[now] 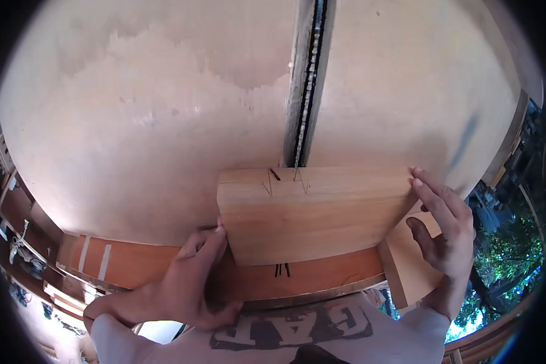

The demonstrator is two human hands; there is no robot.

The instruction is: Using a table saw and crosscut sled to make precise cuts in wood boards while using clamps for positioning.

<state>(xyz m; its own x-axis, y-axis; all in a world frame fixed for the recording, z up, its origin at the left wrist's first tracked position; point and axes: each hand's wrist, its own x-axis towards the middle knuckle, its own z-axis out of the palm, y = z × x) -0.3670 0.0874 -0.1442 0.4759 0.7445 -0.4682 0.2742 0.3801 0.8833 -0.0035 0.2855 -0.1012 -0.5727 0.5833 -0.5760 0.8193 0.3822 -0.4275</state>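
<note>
A pale wooden board point(309, 221) stands in front of me with its broad face toward me, at the near side of a large plywood surface. Dark pencil lines in V shapes mark its top edge. My left hand point(191, 276) presses its fingers against the board's left end, thumb spread toward me. On the right end rest the fingertips of my right hand point(446, 224), with that thumb held apart from the wood. The board's top meets the near end of a long groove point(309, 85), which holds a dark strip with a light, jagged line.
The plywood surface point(164, 121) spreads far to both sides of the groove. An orange-brown ledge point(139, 264) runs along its near edge. Another wooden piece point(409, 261) stands beside my right wrist. Shelves with tools point(27, 255) line the left, and leafy greenery point(509, 255) shows at right.
</note>
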